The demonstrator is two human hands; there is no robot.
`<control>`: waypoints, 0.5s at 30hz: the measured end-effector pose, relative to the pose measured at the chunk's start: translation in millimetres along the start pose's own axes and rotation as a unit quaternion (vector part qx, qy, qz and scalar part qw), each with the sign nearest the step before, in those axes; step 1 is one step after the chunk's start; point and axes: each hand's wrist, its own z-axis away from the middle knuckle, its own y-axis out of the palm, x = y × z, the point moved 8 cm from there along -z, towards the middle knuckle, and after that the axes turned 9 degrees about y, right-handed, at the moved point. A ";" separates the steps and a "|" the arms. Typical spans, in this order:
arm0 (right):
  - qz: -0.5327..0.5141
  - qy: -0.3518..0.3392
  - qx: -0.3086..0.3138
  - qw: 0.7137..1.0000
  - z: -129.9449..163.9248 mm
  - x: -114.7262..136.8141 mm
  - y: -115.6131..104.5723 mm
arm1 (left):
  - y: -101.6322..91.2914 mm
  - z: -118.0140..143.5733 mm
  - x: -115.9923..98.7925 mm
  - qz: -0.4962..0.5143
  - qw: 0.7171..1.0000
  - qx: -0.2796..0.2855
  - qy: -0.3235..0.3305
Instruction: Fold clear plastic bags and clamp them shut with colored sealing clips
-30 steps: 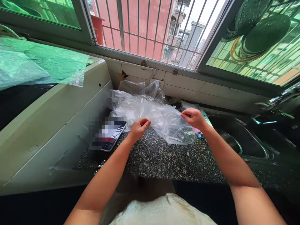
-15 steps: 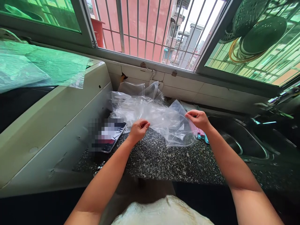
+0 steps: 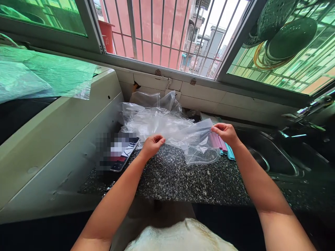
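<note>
A clear plastic bag (image 3: 193, 139) is stretched between my two hands above the speckled granite counter (image 3: 183, 177). My left hand (image 3: 151, 145) pinches its left edge, fingers closed. My right hand (image 3: 225, 133) pinches its upper right corner and holds it raised. The bag's lower part droops onto the counter. Behind it lies a pile of more clear plastic bags (image 3: 151, 115) against the tiled wall.
A phone (image 3: 121, 153) lies on the counter to the left, beside a white appliance (image 3: 57, 132) with green-tinted plastic sheet on top. Pink and teal strips (image 3: 222, 146) lie under my right hand. A steel sink (image 3: 272, 160) is to the right. A barred window runs along the back.
My right hand has moved right and up, pulling the bag's corner so the bag is stretched wider. My left hand has stayed about where it was.
</note>
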 end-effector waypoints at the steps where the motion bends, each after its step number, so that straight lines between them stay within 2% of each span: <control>1: 0.003 -0.002 0.013 1.000 0.0 2.5 1.5 | 0.4 -0.3 0.3 -0.002 1.000 0.006 0.000; 5: 0.007 -0.017 0.068 0.998 -3.1 13.1 10.0 | -0.3 -1.2 -1.0 0.006 1.000 0.005 0.009; 8: -0.024 0.001 0.091 0.996 -12.3 15.0 18.2 | 1.7 -1.6 -2.5 0.008 1.000 0.008 0.021; 11: -0.051 0.008 0.086 0.995 -25.1 18.1 25.3 | 4.6 -1.9 -3.0 -0.001 0.999 0.018 0.031; 15: -0.076 -0.020 0.053 0.995 -38.0 29.2 27.1 | 6.2 -2.2 -1.3 -0.013 0.999 0.029 0.033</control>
